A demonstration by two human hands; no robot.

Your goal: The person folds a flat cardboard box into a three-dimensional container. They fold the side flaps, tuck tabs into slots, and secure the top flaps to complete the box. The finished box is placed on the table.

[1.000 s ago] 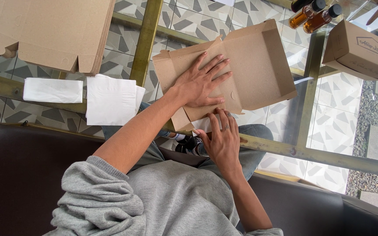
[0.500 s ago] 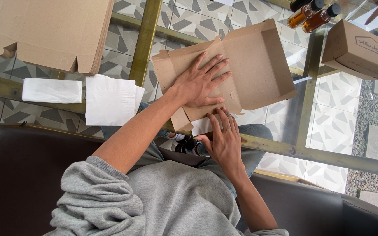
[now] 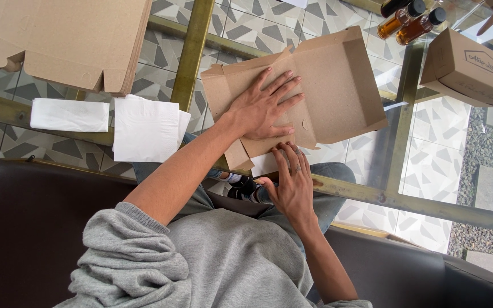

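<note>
My left hand (image 3: 266, 105) lies flat, fingers spread, pressing the half-folded box (image 3: 338, 85) onto the glass table (image 3: 429, 165). My right hand (image 3: 291, 181) is open too, its fingertips on the box's near flap; what's under that flap I can't make out. Left of the box lie napkins (image 3: 144, 128) and flat cardboard (image 3: 69, 37), cut off at the edge. Bottles (image 3: 409, 21) and a closed box (image 3: 469, 68) sit beyond.

The person wears a grey sweatshirt with ribbed cuffs pushed up, blue jeans and dark shoes.
</note>
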